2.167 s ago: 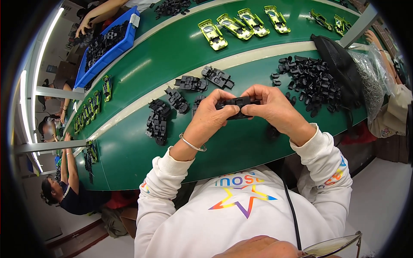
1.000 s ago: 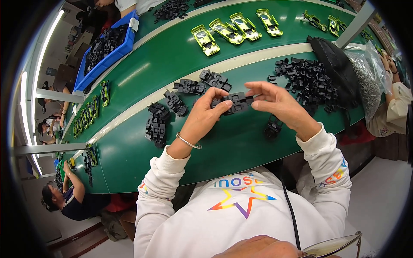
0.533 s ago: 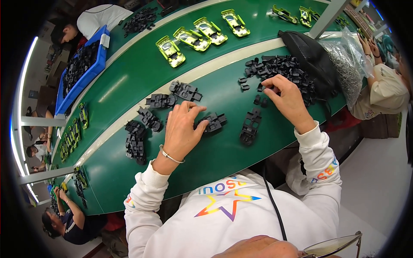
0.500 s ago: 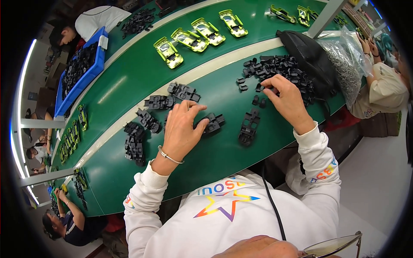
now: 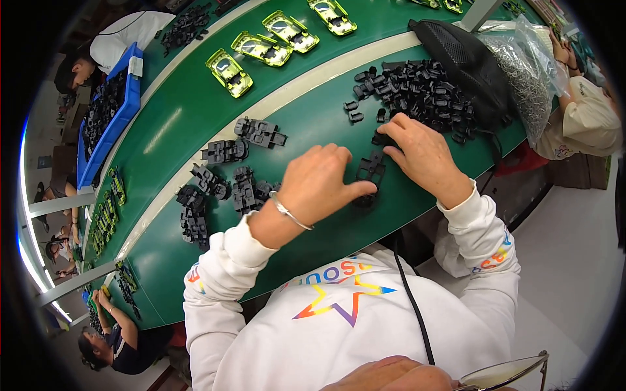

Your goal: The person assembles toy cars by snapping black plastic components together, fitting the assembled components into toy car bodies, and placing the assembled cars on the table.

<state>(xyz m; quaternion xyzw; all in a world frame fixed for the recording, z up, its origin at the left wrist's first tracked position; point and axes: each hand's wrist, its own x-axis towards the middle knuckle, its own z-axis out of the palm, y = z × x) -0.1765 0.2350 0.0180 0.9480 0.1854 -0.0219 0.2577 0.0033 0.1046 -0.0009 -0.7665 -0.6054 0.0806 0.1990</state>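
Observation:
My left hand (image 5: 316, 186) hovers beside a black plastic toy-car chassis (image 5: 372, 168), thumb apart from the curled-over fingers and nothing visible in its grasp. My right hand (image 5: 422, 155) is closed, its thumb and fingertips together at a small black plastic part (image 5: 381, 138) just beyond the chassis; the fingers partly cover it. Beyond that hand spreads a heap of small black plastic parts (image 5: 427, 91), with a few loose ones at its left side. Several black chassis (image 5: 261, 132) with parts fitted lie to the left of my left hand.
Yellow-green toy car bodies (image 5: 285, 31) lie along the green strip (image 5: 156, 130) beyond a pale rail. A black mesh bag (image 5: 460, 62) and a clear bag of metal pieces (image 5: 518, 81) stand right. A blue bin (image 5: 134, 98) of black parts is far left; other people sit around.
My left hand has moved right, away from the assembled chassis, toward the single chassis. My right hand has shifted slightly left and down toward it. The whole view has shifted a little.

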